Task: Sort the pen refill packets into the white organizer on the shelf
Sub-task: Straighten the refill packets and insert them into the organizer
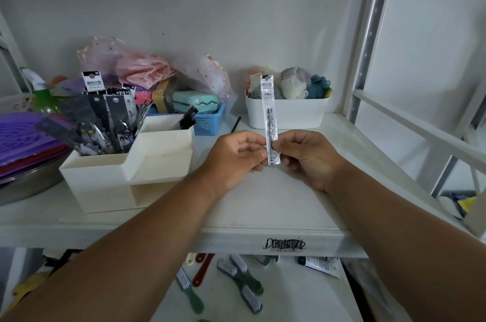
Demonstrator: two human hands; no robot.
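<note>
Right of the white organizer (126,163), above the bare shelf (263,203), I hold one pen refill packet (269,116) upright, its long axis vertical. Both my hands pinch its lower end: left hand (234,155) from the organizer's side, right hand (307,155) from the far side. The organizer lies to the left of my grip, so my left hand is nearer it. Its tall back-left compartment is crowded with dark packets (110,116); the stepped trays toward me look open. Nothing stands between, I judge. A white bin (286,113) sits behind the packet.
</note>
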